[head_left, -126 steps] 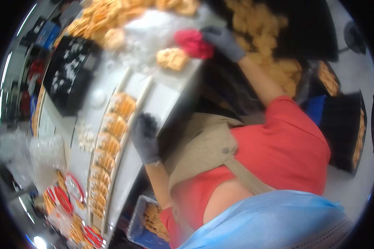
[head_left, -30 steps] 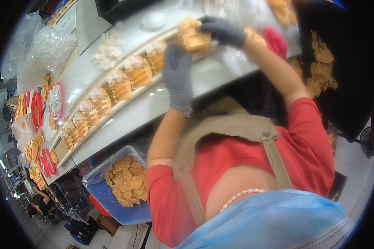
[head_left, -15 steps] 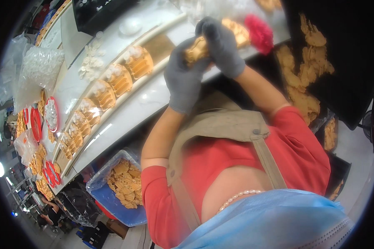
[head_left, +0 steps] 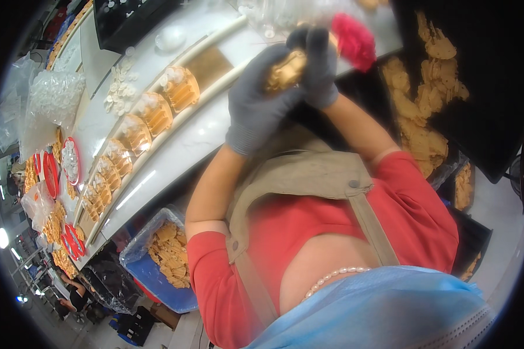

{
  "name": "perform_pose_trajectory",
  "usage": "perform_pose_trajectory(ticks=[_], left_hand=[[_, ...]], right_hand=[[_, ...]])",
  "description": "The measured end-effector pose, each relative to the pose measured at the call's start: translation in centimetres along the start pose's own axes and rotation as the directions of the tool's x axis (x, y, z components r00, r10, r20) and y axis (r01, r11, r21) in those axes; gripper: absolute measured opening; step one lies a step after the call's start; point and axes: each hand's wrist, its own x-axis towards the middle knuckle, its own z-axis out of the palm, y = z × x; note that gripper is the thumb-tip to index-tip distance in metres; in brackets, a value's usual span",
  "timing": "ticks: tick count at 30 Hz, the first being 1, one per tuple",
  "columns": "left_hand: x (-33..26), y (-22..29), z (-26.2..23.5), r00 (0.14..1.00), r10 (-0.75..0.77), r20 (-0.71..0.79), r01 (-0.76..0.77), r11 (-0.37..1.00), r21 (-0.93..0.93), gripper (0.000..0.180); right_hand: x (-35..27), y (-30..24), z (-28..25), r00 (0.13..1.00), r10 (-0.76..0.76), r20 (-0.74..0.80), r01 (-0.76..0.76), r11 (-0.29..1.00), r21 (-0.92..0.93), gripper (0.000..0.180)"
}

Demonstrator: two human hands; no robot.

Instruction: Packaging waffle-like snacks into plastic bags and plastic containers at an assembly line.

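Both my hands wear grey gloves and meet over the near edge of the white table. My left hand [head_left: 256,102] is wrapped around a shiny tan moulded plastic piece [head_left: 287,71]. My right hand [head_left: 320,67] closes against the far right side of the same piece, its fingers bent and slightly blurred. The gloves hide much of the piece, so its full shape cannot be told. Left of my hands, several tan mug-shaped plastic pieces [head_left: 180,92] with whitish frothy tops stand in a row on a belt [head_left: 209,68].
A pinkish-red ruffled bundle [head_left: 355,43] is just right of my hands. White round caps [head_left: 121,87] lie scattered beyond the belt, near a clear bag of small parts [head_left: 58,93]. Below the table, a blue bin [head_left: 151,276] holds tan pieces; more tan pieces [head_left: 422,110] lie at right.
The held piece has turned between my hands and shows a different side. My right hand has shifted slightly and covers another tan piece that showed behind it. The whole view has slid slightly.
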Motion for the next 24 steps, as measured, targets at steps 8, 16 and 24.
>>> perform_pose_trajectory(ticks=[8,16,24], left_hand=[[-1.4,0.4,-0.2,0.994,0.085,-0.063,-0.072,0.978,0.195,0.046],[-1.3,0.8,-0.2,0.972,0.217,-0.085,-0.169,0.906,0.388,0.046],[-1.2,1.1,-0.1,0.996,0.064,-0.065,-0.066,0.997,-0.041,0.043]], right_hand=[[0.1,-2.0,0.5,0.976,-0.188,0.111,0.188,0.982,0.009,0.051],[-0.3,-2.3,1.3,0.998,0.004,0.062,-0.007,0.999,0.043,0.051],[0.0,-2.2,0.8,0.981,0.167,0.097,-0.181,0.969,0.169,0.058]])
